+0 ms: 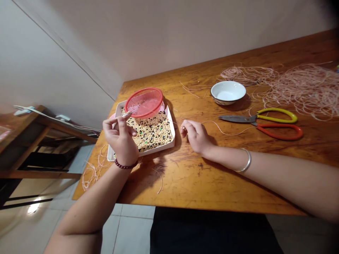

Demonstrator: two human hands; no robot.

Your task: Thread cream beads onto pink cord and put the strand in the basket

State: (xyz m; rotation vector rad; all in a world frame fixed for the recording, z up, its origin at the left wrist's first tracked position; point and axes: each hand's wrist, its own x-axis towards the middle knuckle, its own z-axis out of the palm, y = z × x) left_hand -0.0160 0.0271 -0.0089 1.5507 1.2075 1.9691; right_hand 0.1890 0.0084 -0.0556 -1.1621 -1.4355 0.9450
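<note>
My left hand, wearing a dark bead bracelet, is closed in a pinch on a slim silvery tool; its exact kind is too small to tell. It hovers over the left side of a white tray filled with small cream, black and a few green beads. A red mesh basket rests tilted at the tray's back. My right hand, with a silver bangle at the wrist, lies on the table right of the tray. Its fingers are curled on a thin pink cord, which trails off to the right.
Scissors with yellow and orange handles lie right of my right hand. Behind them stands a white enamel bowl. A tangled pile of pink cord covers the back right. More cord hangs at the table's left edge. A wall borders the back.
</note>
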